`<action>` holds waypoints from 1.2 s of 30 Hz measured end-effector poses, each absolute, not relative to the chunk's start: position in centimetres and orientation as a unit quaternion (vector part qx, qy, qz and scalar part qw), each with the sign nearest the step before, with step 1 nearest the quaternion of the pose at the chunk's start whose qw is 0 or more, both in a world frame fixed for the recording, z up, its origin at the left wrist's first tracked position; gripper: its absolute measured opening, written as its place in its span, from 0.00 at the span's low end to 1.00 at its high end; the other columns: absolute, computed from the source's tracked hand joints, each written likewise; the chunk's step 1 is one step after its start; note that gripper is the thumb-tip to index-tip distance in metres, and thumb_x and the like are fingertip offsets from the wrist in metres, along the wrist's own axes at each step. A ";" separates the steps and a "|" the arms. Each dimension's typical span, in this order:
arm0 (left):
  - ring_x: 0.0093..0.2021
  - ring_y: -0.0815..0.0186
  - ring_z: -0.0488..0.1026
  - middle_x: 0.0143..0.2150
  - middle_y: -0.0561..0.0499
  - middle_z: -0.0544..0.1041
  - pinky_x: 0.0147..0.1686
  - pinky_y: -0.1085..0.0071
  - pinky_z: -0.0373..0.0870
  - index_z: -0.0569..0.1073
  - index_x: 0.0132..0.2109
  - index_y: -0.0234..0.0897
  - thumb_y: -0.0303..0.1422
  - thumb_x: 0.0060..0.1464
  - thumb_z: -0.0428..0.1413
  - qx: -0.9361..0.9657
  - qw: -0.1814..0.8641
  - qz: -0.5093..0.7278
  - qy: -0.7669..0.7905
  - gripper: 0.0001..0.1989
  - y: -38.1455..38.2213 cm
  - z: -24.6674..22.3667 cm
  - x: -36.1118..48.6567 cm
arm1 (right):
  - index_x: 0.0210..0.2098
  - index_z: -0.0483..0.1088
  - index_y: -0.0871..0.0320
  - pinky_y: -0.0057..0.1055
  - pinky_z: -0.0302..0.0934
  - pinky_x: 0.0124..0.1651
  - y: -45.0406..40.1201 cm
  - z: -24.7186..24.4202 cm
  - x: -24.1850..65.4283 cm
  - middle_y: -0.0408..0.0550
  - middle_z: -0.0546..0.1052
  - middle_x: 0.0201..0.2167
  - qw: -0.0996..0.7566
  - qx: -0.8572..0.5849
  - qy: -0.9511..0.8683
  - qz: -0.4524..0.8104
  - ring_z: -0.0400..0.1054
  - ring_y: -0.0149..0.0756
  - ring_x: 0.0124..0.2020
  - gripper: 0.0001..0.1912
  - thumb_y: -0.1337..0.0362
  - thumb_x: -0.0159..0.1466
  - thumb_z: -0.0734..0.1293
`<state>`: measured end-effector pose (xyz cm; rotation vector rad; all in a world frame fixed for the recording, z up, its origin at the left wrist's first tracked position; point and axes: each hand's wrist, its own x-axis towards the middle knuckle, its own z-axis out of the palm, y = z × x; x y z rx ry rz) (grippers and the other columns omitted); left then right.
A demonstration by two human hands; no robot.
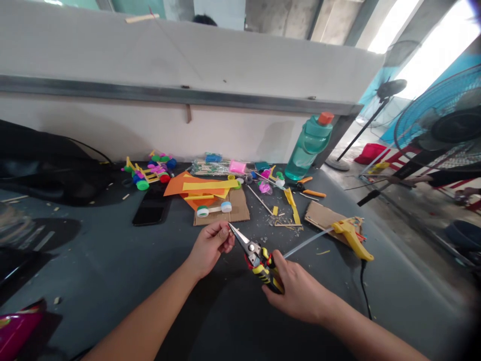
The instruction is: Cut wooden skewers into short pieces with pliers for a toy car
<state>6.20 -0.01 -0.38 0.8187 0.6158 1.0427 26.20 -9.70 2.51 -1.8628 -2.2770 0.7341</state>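
My right hand [295, 288] is wrapped round the yellow and black handles of a pair of snips [251, 249]. Their narrow metal blades point up and left, with the tip at the fingers of my left hand [212, 245]. Those fingers are pinched together. A small pale bit shows by the tip, but what they hold is too small to make out. Just beyond, a white stick joined to bottle caps [214, 209] lies on a piece of cardboard [242, 208], near orange and yellow paper strips [210, 185].
A yellow glue gun [351, 235] with a cord lies at right by another cardboard piece [319, 215]. Behind stand a green bottle [308, 148] and orange-handled pliers [313, 193]. A phone [152, 205] and colourful cap models [150, 170] lie at left. A fan [447, 120] stands beyond the table.
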 end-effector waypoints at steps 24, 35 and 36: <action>0.19 0.75 0.60 0.18 0.56 0.65 0.21 0.76 0.54 0.69 0.26 0.33 0.37 0.47 0.64 0.375 0.749 0.476 0.267 0.14 -0.1 0.0 6.1 | 0.41 0.55 0.58 0.28 0.48 0.28 -9.8 2.5 26.1 0.43 0.70 0.26 0.076 -0.607 -0.745 0.266 0.65 0.36 0.27 0.15 0.58 0.58 0.62; 0.19 0.76 0.55 0.19 0.57 0.61 0.20 0.77 0.55 0.68 0.28 0.33 0.38 0.52 0.60 0.383 0.754 0.468 0.257 0.14 -0.1 0.1 6.3 | 0.37 0.54 0.55 0.26 0.47 0.27 -8.9 2.8 27.0 0.38 0.66 0.24 0.140 -0.606 -0.702 0.347 0.57 0.31 0.25 0.17 0.57 0.55 0.66; 0.19 0.75 0.56 0.19 0.57 0.61 0.20 0.77 0.55 0.68 0.28 0.33 0.38 0.51 0.60 0.380 0.755 0.469 0.256 0.14 -0.1 0.1 6.3 | 0.37 0.54 0.55 0.26 0.46 0.26 -9.0 2.8 26.8 0.37 0.65 0.23 0.135 -0.603 -0.705 0.347 0.57 0.30 0.24 0.18 0.57 0.54 0.66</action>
